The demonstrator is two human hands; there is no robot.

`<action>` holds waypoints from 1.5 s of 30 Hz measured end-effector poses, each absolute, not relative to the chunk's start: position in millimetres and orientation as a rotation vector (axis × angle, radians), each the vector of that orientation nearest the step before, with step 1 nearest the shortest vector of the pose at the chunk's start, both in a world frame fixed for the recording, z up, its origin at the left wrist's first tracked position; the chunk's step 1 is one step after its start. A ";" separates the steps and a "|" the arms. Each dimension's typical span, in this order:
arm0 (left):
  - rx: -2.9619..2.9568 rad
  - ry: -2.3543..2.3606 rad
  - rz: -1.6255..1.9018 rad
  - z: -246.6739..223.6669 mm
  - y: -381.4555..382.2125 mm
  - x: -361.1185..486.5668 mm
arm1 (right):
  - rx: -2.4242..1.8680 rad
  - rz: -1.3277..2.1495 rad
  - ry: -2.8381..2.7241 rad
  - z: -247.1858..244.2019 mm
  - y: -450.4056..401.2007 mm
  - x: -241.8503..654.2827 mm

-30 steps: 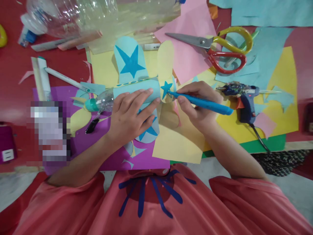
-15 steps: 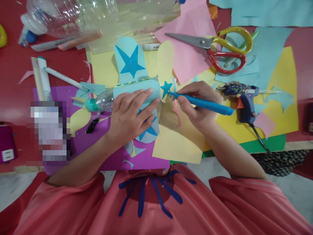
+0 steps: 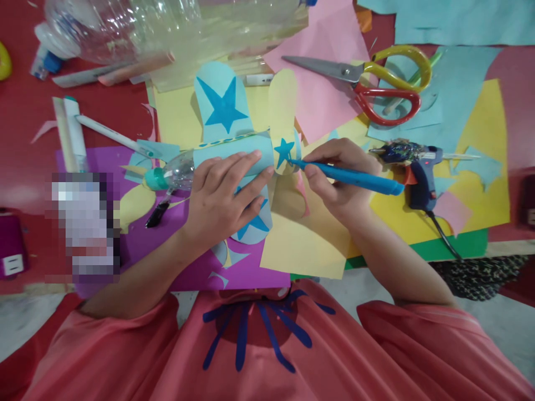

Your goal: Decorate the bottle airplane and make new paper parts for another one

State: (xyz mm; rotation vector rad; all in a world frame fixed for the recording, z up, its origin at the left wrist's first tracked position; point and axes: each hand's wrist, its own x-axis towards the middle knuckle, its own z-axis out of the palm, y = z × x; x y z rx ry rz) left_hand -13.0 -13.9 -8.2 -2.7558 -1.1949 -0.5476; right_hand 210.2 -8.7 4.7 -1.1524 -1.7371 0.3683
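My left hand point(image 3: 228, 197) lies with fingers spread over a small bottle point(image 3: 181, 170) wrapped in light blue paper point(image 3: 234, 149), pressing it down. Light blue flaps with blue stars point(image 3: 225, 106) stick out above and below the wrap. At the wrapped end is a rounded yellow paper piece point(image 3: 284, 100) bearing a small blue star point(image 3: 285, 150). My right hand point(image 3: 340, 175) pinches a blue marker point(image 3: 355, 177), its tip touching the yellow piece beside that star.
Scissors point(image 3: 355, 75) rest on pink paper point(image 3: 326, 44) at the upper right. A glue gun point(image 3: 420, 167) lies on yellow paper point(image 3: 480, 206). Pens point(image 3: 112, 133), a large clear bottle point(image 3: 112, 28) and a blurred-out object point(image 3: 86, 228) are on the left. Paper scraps surround the hands.
The blue marker has shifted very slightly right and its back end is a little higher. My left hand and the wrapped bottle have stayed in place.
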 end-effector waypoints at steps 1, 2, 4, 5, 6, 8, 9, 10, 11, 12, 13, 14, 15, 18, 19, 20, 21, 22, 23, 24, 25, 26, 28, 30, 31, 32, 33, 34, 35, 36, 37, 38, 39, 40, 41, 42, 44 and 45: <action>-2.761 -1.203 -0.537 -8.3 -14.0 -13.0 | -1.150 0.355 -1.752 5.1 -8.4 210.5; -2.764 -1.212 -0.524 -8.3 -14.1 -13.0 | -1.147 0.347 -1.757 5.4 -8.3 210.5; -2.763 -1.220 -0.498 -8.1 -14.3 -12.9 | -1.150 0.343 -1.739 5.7 -8.4 209.8; -2.762 -1.221 -0.485 -7.9 -14.4 -12.9 | -1.156 0.345 -1.725 5.6 -8.5 209.3; -2.761 -1.221 -0.472 -7.5 -14.6 -12.9 | -1.160 0.347 -1.711 5.4 -8.7 208.8; -2.758 -1.219 -0.449 -6.6 -14.9 -13.0 | -1.161 0.347 -1.697 4.7 -8.9 208.3; -2.753 -1.216 -0.442 -6.1 -15.1 -13.0 | -1.154 0.347 -1.698 4.2 -9.0 208.4; -2.750 -1.211 -0.439 -5.7 -15.2 -13.0 | -1.149 0.346 -1.701 3.8 -9.0 208.7; -2.748 -1.207 -0.441 -5.4 -15.3 -13.0 | -1.150 0.346 -1.705 3.4 -9.0 209.2; -2.751 -1.208 -0.441 -5.2 -15.3 -13.0 | -1.159 0.349 -1.714 3.3 -9.1 209.8; -2.758 -1.211 -0.443 -5.3 -15.2 -13.0 | -1.176 0.356 -1.724 3.3 -9.1 210.4; -2.767 -1.219 -0.445 -5.7 -15.1 -13.1 | -1.187 0.362 -1.732 3.5 -9.2 210.8; -2.775 -1.229 -0.456 -6.3 -14.9 -13.1 | -1.194 0.371 -1.735 3.8 -9.2 211.0; -2.816 -1.254 -0.536 -8.7 -14.1 -13.1 | -1.173 0.405 -1.714 5.0 -9.4 209.9; -2.832 -1.263 -0.571 -9.3 -13.9 -13.1 | -1.165 0.410 -1.699 5.2 -9.5 209.2; -2.848 -1.273 -0.594 -9.6 -13.8 -13.1 | -1.162 0.412 -1.684 5.2 -9.6 208.5; -2.861 -1.279 -0.605 -9.7 -13.7 -13.0 | -1.165 0.408 -1.672 5.1 -9.7 207.9; -2.868 -1.284 -0.604 -9.6 -13.7 -13.0 | -1.175 0.403 -1.664 4.8 -9.9 207.6; -2.872 -1.284 -0.600 -9.3 -13.8 -13.1 | -1.192 0.399 -1.661 4.4 -10.0 207.7; -2.873 -1.281 -0.600 -8.8 -13.9 -13.1 | -1.210 0.395 -1.663 4.1 -10.2 208.1; -2.874 -1.276 -0.603 -8.4 -14.0 -13.2 | -1.228 0.392 -1.670 3.9 -10.3 208.8; -2.871 -1.269 -0.614 -8.0 -14.1 -13.2 | -1.246 0.390 -1.682 3.9 -10.4 209.6; -2.858 -1.255 -0.643 -7.4 -14.1 -13.2 | -1.269 0.395 -1.709 4.3 -10.4 211.2; -2.851 -1.248 -0.638 -7.2 -13.9 -13.1 | -1.261 0.409 -1.724 5.0 -10.3 211.7; -2.847 -1.248 -0.627 -7.3 -13.8 -13.0 | -1.252 0.414 -1.719 5.2 -10.2 211.5; -2.841 -1.247 -0.619 -7.4 -13.7 -12.9 | -1.244 0.416 -1.706 5.3 -10.2 211.1; -2.834 -1.245 -0.610 -7.7 -13.7 -12.8 | -1.240 0.418 -1.693 5.3 -10.2 210.5; -2.826 -1.243 -0.603 -8.0 -13.8 -12.7 | -1.238 0.416 -1.682 5.1 -10.2 210.0; -2.817 -1.245 -0.599 -8.4 -13.8 -12.7 | -1.239 0.414 -1.674 4.8 -10.1 209.7; -2.814 -1.253 -0.595 -8.9 -13.9 -12.7 | -1.241 0.415 -1.672 4.4 -10.0 209.5; -2.815 -1.263 -0.589 -9.3 -14.1 -12.7 | -1.235 0.414 -1.675 4.1 -9.9 209.6; -2.817 -1.271 -0.582 -9.6 -14.2 -12.8 | -1.229 0.415 -1.682 3.9 -9.8 209.8; -2.818 -1.275 -0.574 -9.8 -14.2 -12.9 | -1.226 0.417 -1.689 3.8 -9.7 210.1; -2.819 -1.271 -0.569 -9.8 -14.3 -13.0 | -1.221 0.421 -1.696 3.7 -9.7 210.5; -2.817 -1.260 -0.566 -9.6 -14.3 -13.1 | -1.212 0.425 -1.698 3.5 -9.8 210.7; -2.812 -1.246 -0.569 -9.1 -14.3 -13.2 | -1.200 0.430 -1.687 3.2 -10.0 210.8; -2.791 -1.215 -0.593 -7.6 -14.2 -13.0 | -1.166 0.451 -1.634 2.1 -10.6 210.6; -2.774 -1.195 -0.608 -6.6 -14.1 -12.7 | -1.147 0.474 -1.594 1.1 -10.8 210.3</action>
